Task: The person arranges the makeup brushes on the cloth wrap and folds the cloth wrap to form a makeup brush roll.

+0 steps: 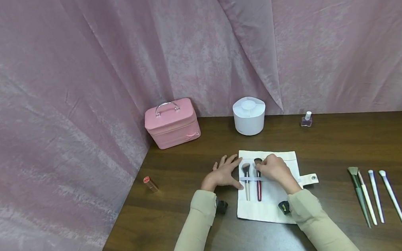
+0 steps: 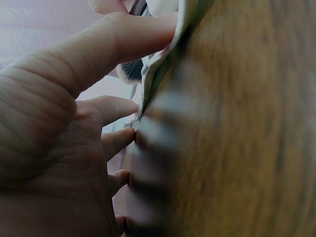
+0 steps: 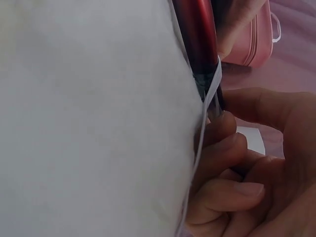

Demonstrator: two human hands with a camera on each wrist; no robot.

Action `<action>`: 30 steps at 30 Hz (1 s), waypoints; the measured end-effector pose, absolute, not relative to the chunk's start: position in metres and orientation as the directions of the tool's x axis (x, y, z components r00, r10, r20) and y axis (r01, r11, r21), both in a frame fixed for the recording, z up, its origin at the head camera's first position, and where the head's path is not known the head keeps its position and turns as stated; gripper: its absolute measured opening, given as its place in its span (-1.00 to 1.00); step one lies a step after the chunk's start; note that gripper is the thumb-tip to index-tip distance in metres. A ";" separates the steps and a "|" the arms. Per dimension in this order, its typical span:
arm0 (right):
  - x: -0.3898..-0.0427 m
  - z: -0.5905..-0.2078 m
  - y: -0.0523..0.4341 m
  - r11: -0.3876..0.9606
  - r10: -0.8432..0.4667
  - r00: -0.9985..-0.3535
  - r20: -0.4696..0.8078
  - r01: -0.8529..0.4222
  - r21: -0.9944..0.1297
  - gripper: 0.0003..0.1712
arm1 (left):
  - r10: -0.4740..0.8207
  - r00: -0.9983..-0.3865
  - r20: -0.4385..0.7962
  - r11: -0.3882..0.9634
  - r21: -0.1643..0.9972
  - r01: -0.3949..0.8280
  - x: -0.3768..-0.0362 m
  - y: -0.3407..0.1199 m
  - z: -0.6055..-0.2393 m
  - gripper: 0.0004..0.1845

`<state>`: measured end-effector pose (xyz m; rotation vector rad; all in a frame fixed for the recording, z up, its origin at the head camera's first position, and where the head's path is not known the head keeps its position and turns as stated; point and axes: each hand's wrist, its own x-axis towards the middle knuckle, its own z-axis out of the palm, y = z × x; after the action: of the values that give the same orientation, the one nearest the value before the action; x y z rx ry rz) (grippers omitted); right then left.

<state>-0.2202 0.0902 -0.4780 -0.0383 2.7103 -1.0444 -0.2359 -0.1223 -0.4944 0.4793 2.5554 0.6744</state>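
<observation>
A white fabric brush roll (image 1: 274, 210) lies unfolded on the table, with a snap tab at its right side. My right hand (image 1: 275, 171) pinches a makeup brush with a red handle (image 3: 197, 34) near its metal collar, and the brush passes under the roll's thin elastic band (image 3: 213, 84). To the left, a makeup brush with a pale handle (image 1: 247, 189) lies under the same band. My left hand (image 1: 223, 176) spreads its fingers along the roll's left edge. In the left wrist view its thumb (image 2: 143, 33) and index fingertip touch that edge.
Several brushes (image 1: 366, 198) lie apart on the right of the wooden table (image 1: 190, 162). A lipstick tube (image 1: 150, 184) stands at left. Along the back are a pink case (image 1: 172, 128), a white round container (image 1: 249, 121) and a nail polish bottle (image 1: 306, 120), before a pink curtain.
</observation>
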 end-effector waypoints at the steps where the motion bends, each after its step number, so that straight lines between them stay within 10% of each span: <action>1: -0.220 -0.477 0.090 0.752 -0.106 -0.971 -0.215 0.064 -0.656 -0.47 | 0.433 -0.837 -0.333 0.820 0.531 0.213 -0.236 -0.122 -0.494 0.11; 30: -0.210 -0.465 0.094 0.785 -0.145 -0.958 -0.246 0.040 -0.618 -0.44 | 0.452 -0.831 -0.325 0.810 0.539 0.230 -0.235 -0.124 -0.494 0.12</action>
<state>-0.2097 0.0944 -0.4655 -0.0813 2.6971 -0.9420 -0.2347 -0.1244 -0.4940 0.5084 2.5500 0.6802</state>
